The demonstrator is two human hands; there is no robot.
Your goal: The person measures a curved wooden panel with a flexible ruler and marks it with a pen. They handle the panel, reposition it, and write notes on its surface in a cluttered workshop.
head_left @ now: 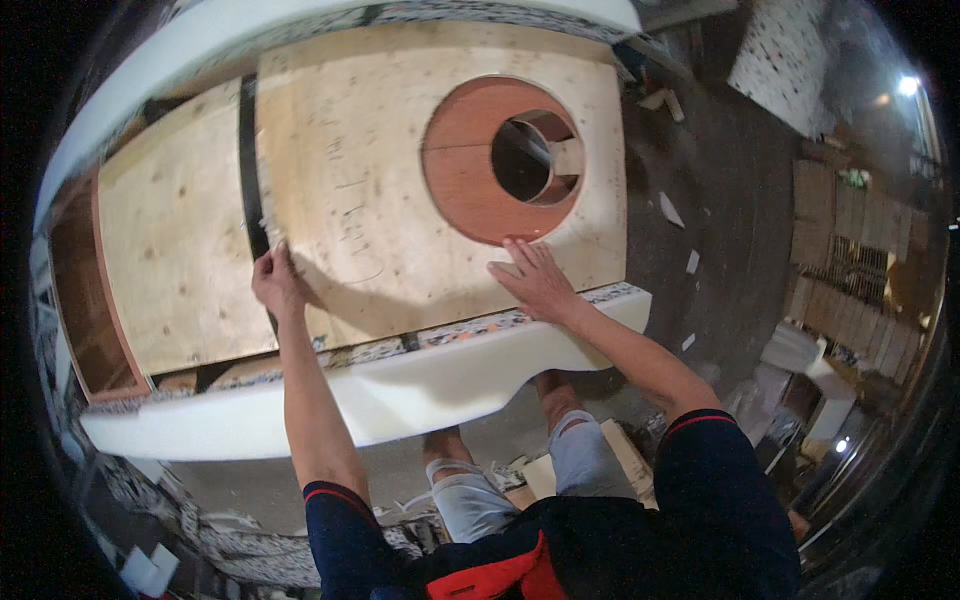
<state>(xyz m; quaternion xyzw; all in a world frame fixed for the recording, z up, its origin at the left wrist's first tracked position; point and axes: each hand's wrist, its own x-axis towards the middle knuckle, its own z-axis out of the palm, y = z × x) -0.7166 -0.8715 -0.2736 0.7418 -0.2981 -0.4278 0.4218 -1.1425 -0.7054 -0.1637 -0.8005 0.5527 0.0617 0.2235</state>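
My left hand (278, 275) grips the left edge of a pale plywood panel (380, 280), fingers bent around it beside a dark gap. Left of the gap lies a second plywood panel (170, 220). My right hand (530, 285) rests with fingers spread on the right panel, just below a large round red-brown board (460, 190) that has a dark circular opening (520, 170) in it. A white foam strip (360, 400) with speckled padding runs along the near side, below both hands.
Another white foam strip (540, 12) runs along the far side, and a red-brown recess (95, 290) is at the left end. To the right are scraps (670, 210) on the floor, a speckled foam slab (780, 60) and stacked boards (830, 310). My legs show below the frame.
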